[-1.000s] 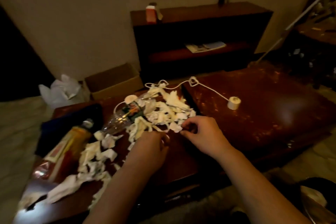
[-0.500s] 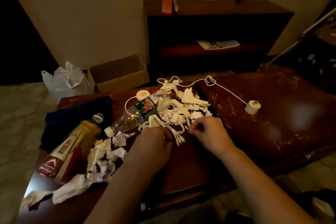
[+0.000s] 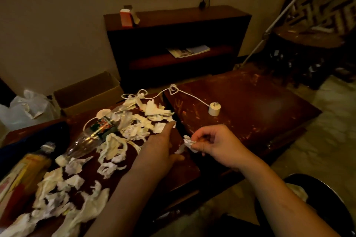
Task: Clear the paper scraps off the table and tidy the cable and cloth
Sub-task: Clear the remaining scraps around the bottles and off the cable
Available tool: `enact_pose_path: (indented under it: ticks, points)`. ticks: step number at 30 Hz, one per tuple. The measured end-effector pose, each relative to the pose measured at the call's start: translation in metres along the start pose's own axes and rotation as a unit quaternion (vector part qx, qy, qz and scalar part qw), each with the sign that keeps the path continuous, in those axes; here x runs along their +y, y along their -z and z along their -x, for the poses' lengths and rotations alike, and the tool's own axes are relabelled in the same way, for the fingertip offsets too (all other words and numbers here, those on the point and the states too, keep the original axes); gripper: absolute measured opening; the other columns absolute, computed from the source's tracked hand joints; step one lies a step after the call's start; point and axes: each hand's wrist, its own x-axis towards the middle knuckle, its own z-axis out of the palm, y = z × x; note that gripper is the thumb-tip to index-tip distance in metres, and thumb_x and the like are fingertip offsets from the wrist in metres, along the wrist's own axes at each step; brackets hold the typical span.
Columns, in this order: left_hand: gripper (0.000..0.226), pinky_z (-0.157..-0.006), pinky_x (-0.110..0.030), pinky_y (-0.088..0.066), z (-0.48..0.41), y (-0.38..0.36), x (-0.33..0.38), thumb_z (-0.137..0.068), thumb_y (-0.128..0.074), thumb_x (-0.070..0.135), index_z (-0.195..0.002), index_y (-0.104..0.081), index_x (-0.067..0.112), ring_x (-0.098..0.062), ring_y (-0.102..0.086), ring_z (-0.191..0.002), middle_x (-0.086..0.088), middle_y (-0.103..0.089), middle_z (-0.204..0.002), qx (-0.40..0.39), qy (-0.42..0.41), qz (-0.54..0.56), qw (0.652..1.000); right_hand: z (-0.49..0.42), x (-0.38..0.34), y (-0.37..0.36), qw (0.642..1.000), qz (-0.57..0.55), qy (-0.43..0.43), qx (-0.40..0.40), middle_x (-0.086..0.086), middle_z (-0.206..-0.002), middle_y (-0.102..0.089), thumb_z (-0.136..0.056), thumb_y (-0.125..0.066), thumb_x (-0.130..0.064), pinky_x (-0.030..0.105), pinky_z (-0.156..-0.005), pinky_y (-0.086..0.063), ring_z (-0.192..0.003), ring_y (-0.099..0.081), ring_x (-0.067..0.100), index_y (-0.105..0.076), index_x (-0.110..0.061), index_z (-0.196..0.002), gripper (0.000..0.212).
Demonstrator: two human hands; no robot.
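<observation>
Several crumpled white paper scraps (image 3: 138, 125) lie scattered over the left half of the dark wooden table (image 3: 250, 106). My right hand (image 3: 217, 144) pinches one small paper scrap (image 3: 189, 143) just above the table. My left hand (image 3: 161, 146) stretches flat toward the pile, its fingertips touching the scraps. A white cable (image 3: 185, 93) runs from the pile to a white plug (image 3: 214, 109) on the right half of the table. A dark cloth (image 3: 28, 140) lies at the table's left edge.
A clear plastic bottle (image 3: 90, 136) and a yellow bottle (image 3: 25, 171) lie among the scraps. Behind the table stand a cardboard box (image 3: 88, 94), a white plastic bag (image 3: 25, 107) and a dark shelf unit (image 3: 177, 40). A dark round bin (image 3: 317, 198) sits at lower right.
My right hand has lifted away from the pile to the right with a scrap pinched in it. My left hand has opened and reached forward onto the scraps.
</observation>
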Motion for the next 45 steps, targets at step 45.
enact_pose_path:
  ticks: [45]
  points:
    - [0.049,-0.095,-0.035,-0.056,-0.047,-0.104,0.145,-0.09,-0.069,0.01,-0.131,-0.059,0.037,-0.015,-0.064,-0.099,0.008,-0.062,-0.123,-0.035,-0.2,0.064,0.977,0.09,0.067,0.129,0.931,0.015,-0.11,0.347,-0.007,-0.065,-0.066,-0.091,-0.074,-0.017,0.012,-0.051,-0.042,-0.055,-0.057,0.001,-0.077,-0.019,-0.086,0.006]
